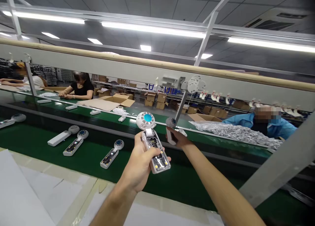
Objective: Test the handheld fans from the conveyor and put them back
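Note:
My left hand (139, 163) is closed round a white handheld device (154, 144), held up over the green conveyor belt (86, 153). The device has a round head with a blue centre and an open handle showing its circuit board. Farther out, my right hand (176, 139) grips a grey tool handle (171, 130) that hangs on a slanted rod from the overhead rail. Three more of the same devices (109, 153) lie on the belt to the left, two with open handles and one with its cover on.
A white work surface (29, 193) lies along the near edge. Across the belt, one person in black (80, 88) and one in blue (270, 121) sit at a second line with cardboard boxes (118, 99) and a heap of small white parts (233, 130). A grey beam (278, 167) slants at the right.

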`<state>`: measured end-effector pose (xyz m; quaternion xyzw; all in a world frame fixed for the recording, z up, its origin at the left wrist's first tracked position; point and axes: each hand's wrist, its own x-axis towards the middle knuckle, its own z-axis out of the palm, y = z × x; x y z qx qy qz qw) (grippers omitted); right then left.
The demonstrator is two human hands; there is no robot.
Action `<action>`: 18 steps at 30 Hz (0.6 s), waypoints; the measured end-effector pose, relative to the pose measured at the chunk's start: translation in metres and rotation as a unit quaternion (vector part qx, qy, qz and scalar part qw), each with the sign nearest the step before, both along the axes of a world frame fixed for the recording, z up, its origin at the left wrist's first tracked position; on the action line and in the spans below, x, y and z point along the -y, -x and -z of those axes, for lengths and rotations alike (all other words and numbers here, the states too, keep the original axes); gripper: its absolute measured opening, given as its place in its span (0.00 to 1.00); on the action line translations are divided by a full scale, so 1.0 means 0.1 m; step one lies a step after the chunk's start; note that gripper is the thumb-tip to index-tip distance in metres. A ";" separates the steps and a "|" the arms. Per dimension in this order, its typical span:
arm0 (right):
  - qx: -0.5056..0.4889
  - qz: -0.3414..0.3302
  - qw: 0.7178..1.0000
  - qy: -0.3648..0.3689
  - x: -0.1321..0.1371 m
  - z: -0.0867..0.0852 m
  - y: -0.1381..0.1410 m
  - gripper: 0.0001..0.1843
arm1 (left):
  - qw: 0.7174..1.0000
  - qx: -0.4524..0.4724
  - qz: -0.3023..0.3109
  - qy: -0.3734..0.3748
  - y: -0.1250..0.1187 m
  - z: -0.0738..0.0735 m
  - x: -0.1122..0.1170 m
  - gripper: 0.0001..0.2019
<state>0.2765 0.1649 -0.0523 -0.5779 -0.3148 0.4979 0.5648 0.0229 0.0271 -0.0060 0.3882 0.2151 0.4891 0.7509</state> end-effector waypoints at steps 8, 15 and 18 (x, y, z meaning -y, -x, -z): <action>-0.148 -0.101 0.983 -0.028 0.68 -0.42 0.42 0.14 | 0.999 -0.038 -0.021 -0.031 0.06 -0.02 -0.05 0.30; -0.127 -0.099 0.984 -0.076 1.16 -0.29 0.58 0.28 | 0.994 -0.061 -0.034 -0.079 0.04 -0.02 -0.04 0.31; -0.057 -0.093 0.983 -0.149 1.36 -0.25 0.61 0.37 | 0.993 -0.062 -0.044 -0.094 -0.01 0.00 -0.01 0.32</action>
